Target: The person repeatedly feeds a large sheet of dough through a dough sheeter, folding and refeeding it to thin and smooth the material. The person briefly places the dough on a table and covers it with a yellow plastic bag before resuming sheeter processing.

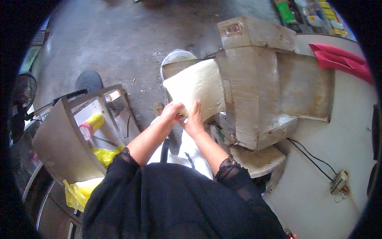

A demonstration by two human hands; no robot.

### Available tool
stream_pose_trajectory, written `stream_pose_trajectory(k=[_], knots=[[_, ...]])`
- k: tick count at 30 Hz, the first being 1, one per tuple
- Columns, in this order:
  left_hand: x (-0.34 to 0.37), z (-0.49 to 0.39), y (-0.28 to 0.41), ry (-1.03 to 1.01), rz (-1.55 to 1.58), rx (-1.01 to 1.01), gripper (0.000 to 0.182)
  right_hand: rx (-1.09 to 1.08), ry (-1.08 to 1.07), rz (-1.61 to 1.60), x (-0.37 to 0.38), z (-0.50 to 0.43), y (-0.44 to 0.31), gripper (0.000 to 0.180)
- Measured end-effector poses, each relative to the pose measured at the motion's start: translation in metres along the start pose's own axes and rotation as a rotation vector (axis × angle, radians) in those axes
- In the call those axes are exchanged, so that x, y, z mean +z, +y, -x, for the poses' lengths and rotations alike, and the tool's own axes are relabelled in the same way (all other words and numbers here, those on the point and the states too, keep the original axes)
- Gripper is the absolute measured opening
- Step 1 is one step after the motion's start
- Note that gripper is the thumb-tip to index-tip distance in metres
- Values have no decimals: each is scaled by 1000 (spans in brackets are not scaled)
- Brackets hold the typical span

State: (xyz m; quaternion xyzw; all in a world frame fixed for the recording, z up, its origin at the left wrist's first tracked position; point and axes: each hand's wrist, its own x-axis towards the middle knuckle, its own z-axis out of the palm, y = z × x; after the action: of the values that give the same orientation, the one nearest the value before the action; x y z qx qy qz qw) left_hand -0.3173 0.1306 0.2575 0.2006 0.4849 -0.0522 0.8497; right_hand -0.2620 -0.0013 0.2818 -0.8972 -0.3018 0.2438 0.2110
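Observation:
A broad pale sheet of dough (198, 83) lies before me, its far part at the feed side of a worn metal dough-sheeting machine (249, 89). My left hand (173, 112) grips the near left corner of the sheet, with the fingers curled around its edge. Beside it, my right hand (194, 121) holds the near edge, fingers stretched along the dough and thumb close to the left hand. The sheet covers part of the metal tray (179, 67) under it. The machine's rollers are hidden from this angle.
On my left stands a metal-topped unit (67, 140) with a yellow-and-pink roll (92, 125) and yellow plastic bags (79, 194). A pink cloth (341, 61) hangs at right. Cables run to a wall socket (340, 182). A round stool (89, 81) stands on the concrete floor (128, 38).

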Motion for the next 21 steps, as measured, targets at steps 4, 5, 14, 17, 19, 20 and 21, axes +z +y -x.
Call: stream_pose_trajectory(k=[4,5,14,17,19,20,21], knots=[[-16,38,19,25,28,59,27,-66,32,-128,13,3,-11,75],[-20,46,22,35,2,60,28,-62,-3,-185,9,2,-15,70],[-51,125,67,98,-128,234,35,-109,-94,-382,-45,11,-103,34],[-50,146,83,116,-216,345,33,-96,-167,-447,-64,11,-120,32],[-44,158,93,66,-205,401,31,-98,-179,-528,-74,10,-126,32],[-39,162,97,64,-184,411,31,-93,-197,-572,-79,9,-127,32],[-34,165,103,58,-213,404,31,-74,-225,-609,-83,8,-127,33]])
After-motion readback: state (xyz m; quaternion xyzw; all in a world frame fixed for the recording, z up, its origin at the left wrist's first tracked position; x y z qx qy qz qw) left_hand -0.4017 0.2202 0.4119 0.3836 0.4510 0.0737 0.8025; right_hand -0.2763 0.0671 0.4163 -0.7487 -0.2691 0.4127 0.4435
